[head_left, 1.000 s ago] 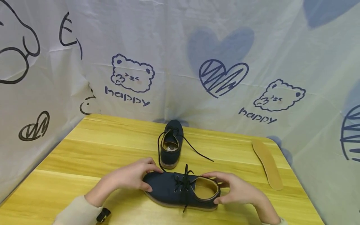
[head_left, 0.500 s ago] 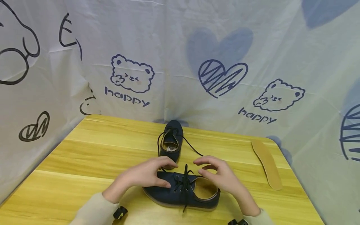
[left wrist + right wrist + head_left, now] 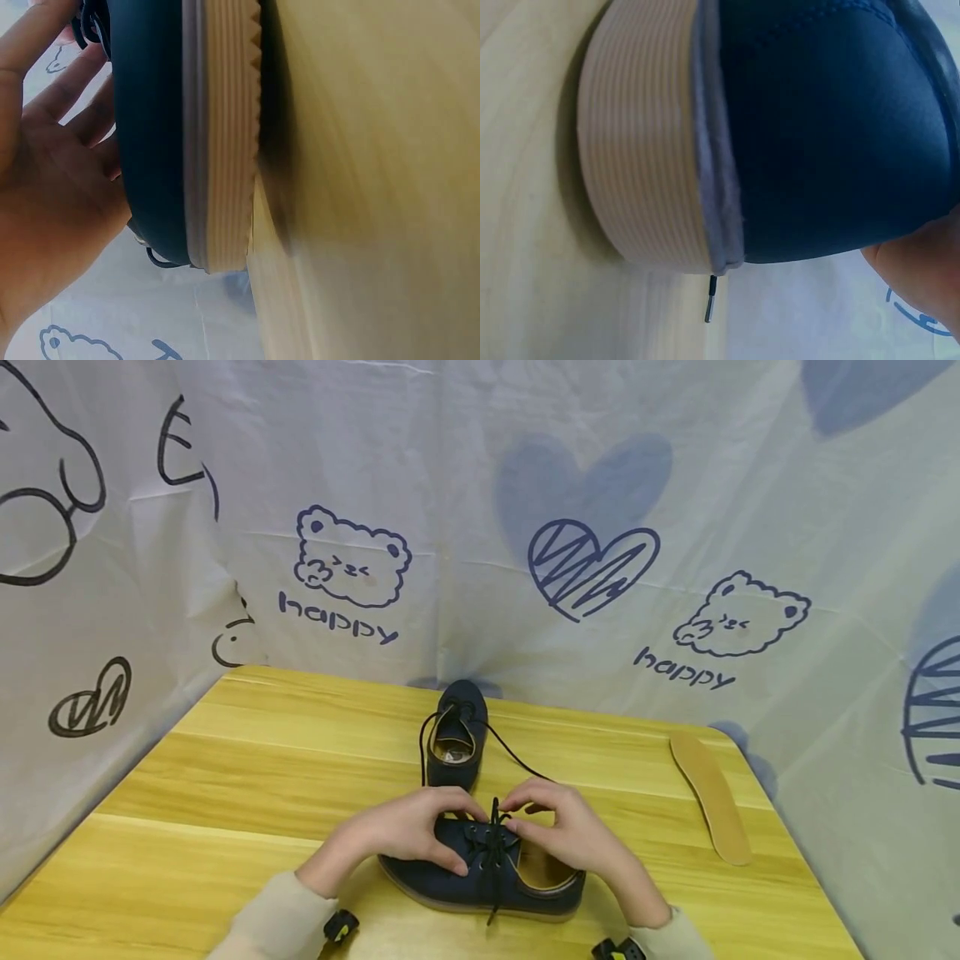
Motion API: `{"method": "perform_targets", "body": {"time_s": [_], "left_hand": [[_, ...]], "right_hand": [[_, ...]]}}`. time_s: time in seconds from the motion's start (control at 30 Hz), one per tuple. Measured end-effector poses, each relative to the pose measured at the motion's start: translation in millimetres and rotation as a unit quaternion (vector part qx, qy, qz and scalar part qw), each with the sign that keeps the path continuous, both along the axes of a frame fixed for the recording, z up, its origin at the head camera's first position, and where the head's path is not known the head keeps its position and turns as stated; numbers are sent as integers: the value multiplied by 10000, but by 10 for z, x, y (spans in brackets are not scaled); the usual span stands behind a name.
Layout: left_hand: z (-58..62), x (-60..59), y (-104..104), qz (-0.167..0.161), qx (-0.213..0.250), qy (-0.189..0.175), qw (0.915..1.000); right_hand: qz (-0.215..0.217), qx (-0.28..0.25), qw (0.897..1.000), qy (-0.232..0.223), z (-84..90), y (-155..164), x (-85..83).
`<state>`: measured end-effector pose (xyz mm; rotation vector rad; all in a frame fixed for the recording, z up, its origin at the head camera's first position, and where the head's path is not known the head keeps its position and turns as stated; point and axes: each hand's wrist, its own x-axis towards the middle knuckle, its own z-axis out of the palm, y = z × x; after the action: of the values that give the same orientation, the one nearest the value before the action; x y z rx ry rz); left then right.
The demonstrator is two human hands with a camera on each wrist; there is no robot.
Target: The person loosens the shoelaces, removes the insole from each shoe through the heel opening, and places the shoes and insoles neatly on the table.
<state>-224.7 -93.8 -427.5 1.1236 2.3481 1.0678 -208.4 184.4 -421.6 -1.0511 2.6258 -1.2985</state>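
Note:
A dark navy lace-up shoe [image 3: 442, 887] lies lengthwise on the table, toe to the left, its black shoelace [image 3: 492, 860] tied in a bow. My left hand [image 3: 405, 833] arches over the front of the shoe, thumb on the near side of the upper and fingers at the far side. My right hand [image 3: 573, 828] hovers over the shoe opening. Its thumb and index fingertips stand apart close to the bow's loop; contact with the lace is unclear. Both wrist views show mostly the ribbed tan sole [image 3: 225, 150] and dark upper [image 3: 832, 142].
A second navy shoe [image 3: 457, 773] stands just behind, toe away, its laces loose and trailing. At the right of the yellow wooden table [image 3: 225, 760] lies a tan insole [image 3: 711, 797]. A printed white cloth [image 3: 465, 610] hangs behind the table.
Both hands have left the toe and heel of the near shoe and come inward to its laced middle. The shoe itself stays in place.

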Motion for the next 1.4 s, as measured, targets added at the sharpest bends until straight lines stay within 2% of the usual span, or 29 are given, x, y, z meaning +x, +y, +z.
{"method": "perform_targets", "body": {"time_s": [0.2, 0.5, 0.87, 1.07, 1.4], "left_hand": [[-24, -11, 6, -9, 31, 11, 10000], [-52, -14, -3, 8, 132, 35, 9999], [-37, 4, 1, 30, 131, 57, 9999], [-35, 4, 5, 8, 139, 73, 9999], [-35, 7, 16, -8, 93, 100, 9999]], "right_hand": [[114, -15, 9999, -29, -33, 3, -9], [108, 39, 9994, -324, -20, -24, 1], [89, 23, 9994, -333, -15, -24, 18], [93, 100, 9996, -248, -4, -13, 26], [116, 248, 9994, 223, 14, -7, 36]]}}
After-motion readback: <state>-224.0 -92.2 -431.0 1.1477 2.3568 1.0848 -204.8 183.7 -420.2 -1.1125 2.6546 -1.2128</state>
